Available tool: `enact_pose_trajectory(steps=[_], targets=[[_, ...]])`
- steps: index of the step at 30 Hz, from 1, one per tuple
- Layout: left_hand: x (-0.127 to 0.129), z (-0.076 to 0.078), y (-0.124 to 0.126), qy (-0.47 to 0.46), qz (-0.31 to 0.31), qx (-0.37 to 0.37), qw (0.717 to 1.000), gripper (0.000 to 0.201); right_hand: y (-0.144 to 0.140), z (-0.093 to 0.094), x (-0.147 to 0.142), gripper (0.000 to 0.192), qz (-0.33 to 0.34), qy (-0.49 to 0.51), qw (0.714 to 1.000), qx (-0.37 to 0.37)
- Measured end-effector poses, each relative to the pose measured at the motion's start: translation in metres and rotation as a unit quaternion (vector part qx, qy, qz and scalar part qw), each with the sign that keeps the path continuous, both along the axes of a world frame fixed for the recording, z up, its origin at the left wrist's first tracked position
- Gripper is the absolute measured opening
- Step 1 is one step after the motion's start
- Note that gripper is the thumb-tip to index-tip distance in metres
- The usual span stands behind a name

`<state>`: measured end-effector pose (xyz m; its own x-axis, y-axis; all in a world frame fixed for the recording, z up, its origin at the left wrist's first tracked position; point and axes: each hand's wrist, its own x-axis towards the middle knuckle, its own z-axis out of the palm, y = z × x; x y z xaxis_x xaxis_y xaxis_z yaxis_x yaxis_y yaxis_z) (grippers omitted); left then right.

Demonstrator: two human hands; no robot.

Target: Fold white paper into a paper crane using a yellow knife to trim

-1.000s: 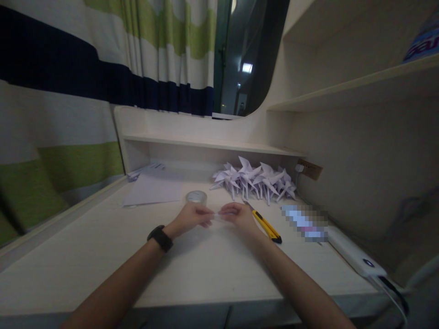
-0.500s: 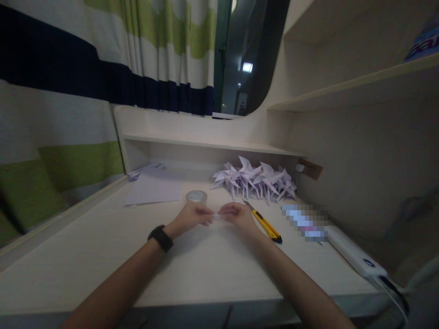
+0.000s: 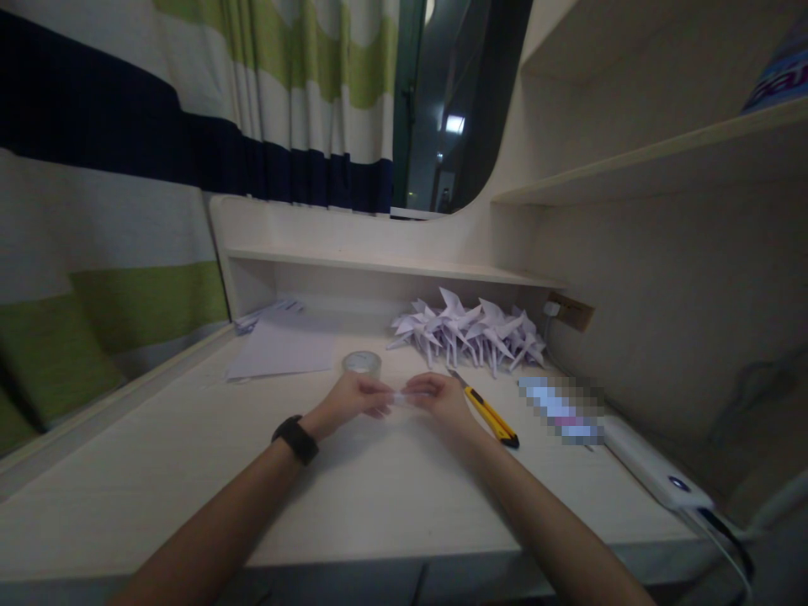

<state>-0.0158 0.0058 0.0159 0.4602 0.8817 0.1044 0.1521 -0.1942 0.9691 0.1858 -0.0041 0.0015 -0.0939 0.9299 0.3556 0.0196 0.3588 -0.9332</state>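
Over the middle of the desk, my left hand (image 3: 363,394) and my right hand (image 3: 435,394) come together with fingertips closed. Pinched between them is a small white piece of paper (image 3: 400,398), mostly hidden by the fingers; whether it is rolled I cannot tell. A roll of clear tape (image 3: 362,363) lies just behind my left hand. To the right of my right hand rests a yellow and black utility knife (image 3: 489,414), its blade end pointing away from me. A dark watch (image 3: 295,439) sits on my left wrist.
Several white paper pinwheels (image 3: 473,328) are heaped at the back right of the desk (image 3: 353,497). Paper sheets (image 3: 284,345) lie at the back left. At right are a blurred-out item (image 3: 560,410) and a white power strip (image 3: 653,463) with cables.
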Motion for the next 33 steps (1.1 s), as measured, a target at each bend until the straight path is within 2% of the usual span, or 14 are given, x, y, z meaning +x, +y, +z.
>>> enact_pose_trajectory(steps=[7, 12, 21, 26, 33], targets=[[0.002, -0.006, 0.004, -0.007, 0.016, -0.029, 0.999, 0.035, -0.003, -0.001, 0.002, 0.023, -0.017, -0.060, 0.997, 0.033], [0.001, -0.013, 0.007, -0.007, 0.009, -0.049, 0.999, 0.032, -0.006, -0.002, 0.000, 0.020, 0.017, -0.097, 0.993, 0.060], [0.001, -0.007, 0.001, 0.011, -0.010, -0.049, 0.999, 0.034, -0.002, -0.008, 0.001, 0.017, 0.036, -0.112, 0.990, 0.074], [0.001, -0.007, 0.001, 0.011, -0.017, -0.047, 0.999, 0.032, -0.005, -0.007, -0.001, 0.010, 0.023, -0.134, 0.987, 0.088], [0.000, -0.015, 0.008, 0.005, -0.031, -0.056, 0.998, 0.033, -0.008, -0.009, -0.004, 0.007, -0.023, -0.176, 0.976, 0.127]])
